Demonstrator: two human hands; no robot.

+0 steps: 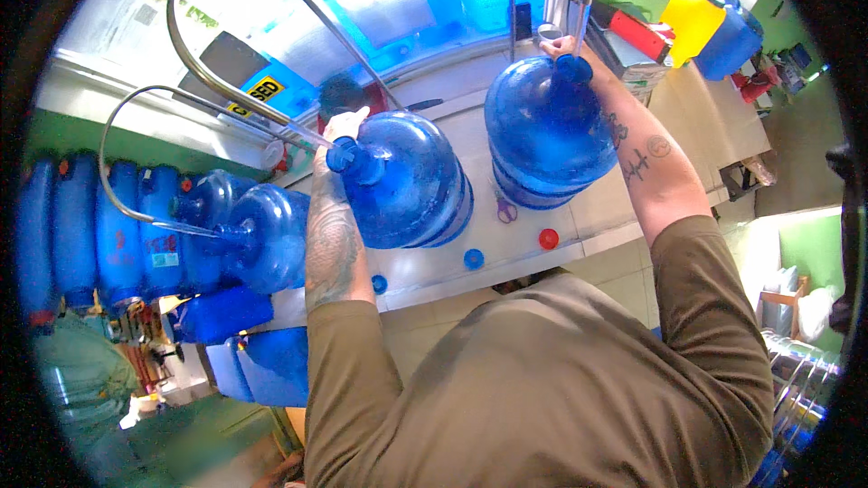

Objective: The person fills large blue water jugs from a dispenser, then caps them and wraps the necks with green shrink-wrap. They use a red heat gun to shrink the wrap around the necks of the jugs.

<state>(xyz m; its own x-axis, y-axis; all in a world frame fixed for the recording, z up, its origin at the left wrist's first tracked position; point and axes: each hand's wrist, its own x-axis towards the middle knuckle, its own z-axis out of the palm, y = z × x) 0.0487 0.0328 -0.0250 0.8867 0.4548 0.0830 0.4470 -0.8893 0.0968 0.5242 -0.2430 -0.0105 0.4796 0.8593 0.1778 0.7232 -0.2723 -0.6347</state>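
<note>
Two big clear-blue water jugs stand upright on the counter: a middle jug (407,185) and a right jug (547,131). My left hand (344,125) is at the far side of the middle jug's neck, its fingers partly hidden, closed against it. A curved metal spout (237,95) ends over that neck, with a clear stream at the mouth. My right hand (559,47) curls behind the right jug's neck, beneath a straight metal pipe (585,9). To the left, a third jug (271,228) lies under a thinner curved spout (110,149).
A red cap (548,239), a blue cap (474,259) and purple-handled scissors (506,210) lie on the counter (443,282). Several tall blue containers (117,235) line the left wall. Red, yellow and blue items (692,23) stand at the back right.
</note>
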